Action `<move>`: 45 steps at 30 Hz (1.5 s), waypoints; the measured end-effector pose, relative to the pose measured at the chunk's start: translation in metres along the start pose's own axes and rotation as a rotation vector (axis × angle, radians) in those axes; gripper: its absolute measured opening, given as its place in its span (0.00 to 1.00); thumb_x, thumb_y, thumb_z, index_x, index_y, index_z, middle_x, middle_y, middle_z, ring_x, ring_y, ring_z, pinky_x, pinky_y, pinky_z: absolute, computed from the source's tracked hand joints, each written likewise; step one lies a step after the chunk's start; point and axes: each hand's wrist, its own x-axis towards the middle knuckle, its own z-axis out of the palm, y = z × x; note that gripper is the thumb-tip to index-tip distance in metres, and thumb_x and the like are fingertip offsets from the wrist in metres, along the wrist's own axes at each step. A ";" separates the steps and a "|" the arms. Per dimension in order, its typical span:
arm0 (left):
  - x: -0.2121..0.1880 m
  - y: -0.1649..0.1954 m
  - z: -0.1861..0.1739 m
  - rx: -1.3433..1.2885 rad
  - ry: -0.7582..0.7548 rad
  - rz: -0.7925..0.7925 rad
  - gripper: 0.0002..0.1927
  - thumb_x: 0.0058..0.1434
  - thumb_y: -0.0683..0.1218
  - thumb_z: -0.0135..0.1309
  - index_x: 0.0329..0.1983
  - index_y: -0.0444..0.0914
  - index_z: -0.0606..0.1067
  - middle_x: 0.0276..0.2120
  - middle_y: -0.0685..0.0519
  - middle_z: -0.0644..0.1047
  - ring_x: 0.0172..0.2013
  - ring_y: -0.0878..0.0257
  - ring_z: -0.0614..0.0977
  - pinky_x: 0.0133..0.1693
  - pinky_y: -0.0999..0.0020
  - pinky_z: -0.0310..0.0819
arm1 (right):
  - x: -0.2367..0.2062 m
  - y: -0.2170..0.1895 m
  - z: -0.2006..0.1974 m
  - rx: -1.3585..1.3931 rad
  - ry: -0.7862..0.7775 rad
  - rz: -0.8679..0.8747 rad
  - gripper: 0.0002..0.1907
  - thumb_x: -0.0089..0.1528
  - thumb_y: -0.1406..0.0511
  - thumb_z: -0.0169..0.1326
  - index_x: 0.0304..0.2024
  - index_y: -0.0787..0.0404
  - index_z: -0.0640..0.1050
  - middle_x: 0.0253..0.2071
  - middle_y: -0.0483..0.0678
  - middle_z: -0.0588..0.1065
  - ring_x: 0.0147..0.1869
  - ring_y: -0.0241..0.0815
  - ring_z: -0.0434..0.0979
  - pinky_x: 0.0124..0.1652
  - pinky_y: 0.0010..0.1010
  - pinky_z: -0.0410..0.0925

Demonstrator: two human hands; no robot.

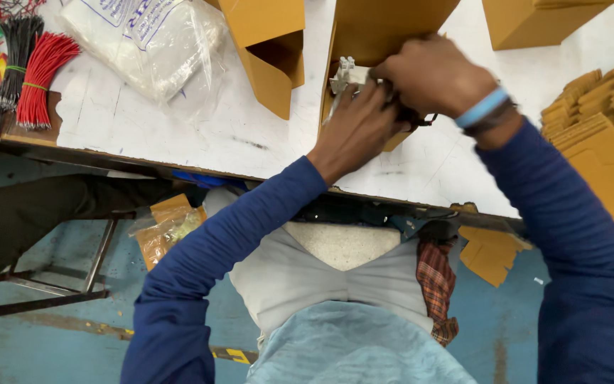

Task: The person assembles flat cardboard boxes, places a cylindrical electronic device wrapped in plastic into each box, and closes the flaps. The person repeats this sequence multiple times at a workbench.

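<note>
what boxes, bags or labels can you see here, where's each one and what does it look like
Brown cardboard box: top centre on the white table, open, both hands at its mouth.
Second brown box: left of it, open, lying tilted.
Third brown box: top right, partly out of view.
Stack of flat brown cartons: right edge.
Clear plastic bag: top left, crumpled, blue print on white.
Small yellowish bag: below the table edge, left.

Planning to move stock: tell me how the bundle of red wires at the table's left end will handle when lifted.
The bundle of red wires is probably light and floppy: thin strands, fanned at their ends. A band around its middle should keep it together. It lies flat, so rolling seems unlikely.
</note>
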 end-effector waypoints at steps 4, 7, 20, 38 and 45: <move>0.005 -0.006 -0.003 -0.142 0.141 0.006 0.28 0.66 0.60 0.55 0.59 0.36 0.73 0.56 0.43 0.72 0.49 0.47 0.74 0.53 0.45 0.66 | -0.070 -0.008 -0.048 0.068 0.320 0.110 0.13 0.59 0.65 0.64 0.47 0.59 0.84 0.40 0.53 0.82 0.45 0.56 0.81 0.44 0.44 0.73; 0.017 -0.013 0.000 -0.109 0.121 -0.011 0.18 0.66 0.56 0.57 0.54 0.44 0.76 0.50 0.48 0.73 0.47 0.50 0.77 0.50 0.45 0.68 | -0.098 -0.020 -0.041 0.376 0.320 0.432 0.18 0.60 0.62 0.67 0.49 0.65 0.82 0.33 0.55 0.80 0.35 0.53 0.82 0.34 0.41 0.74; 0.043 -0.011 0.048 0.012 0.180 -0.148 0.17 0.57 0.48 0.60 0.50 0.45 0.77 0.41 0.47 0.75 0.40 0.48 0.78 0.38 0.47 0.73 | -0.063 -0.071 0.036 0.134 0.778 0.484 0.13 0.64 0.74 0.57 0.52 0.70 0.79 0.41 0.58 0.75 0.41 0.53 0.78 0.37 0.39 0.72; 0.005 -0.031 -0.051 -0.672 0.518 -0.341 0.20 0.71 0.38 0.64 0.63 0.45 0.77 0.64 0.48 0.69 0.65 0.52 0.74 0.61 0.62 0.73 | -0.051 -0.038 0.066 0.154 0.321 0.563 0.07 0.50 0.71 0.58 0.31 0.59 0.77 0.25 0.56 0.75 0.29 0.58 0.78 0.26 0.46 0.66; 0.018 -0.026 -0.008 -0.511 0.278 -0.364 0.50 0.50 0.49 0.75 0.74 0.59 0.62 0.64 0.41 0.64 0.65 0.44 0.69 0.66 0.55 0.69 | -0.051 -0.043 0.031 0.161 0.270 0.567 0.15 0.57 0.72 0.61 0.45 0.64 0.74 0.21 0.56 0.75 0.23 0.59 0.77 0.22 0.47 0.65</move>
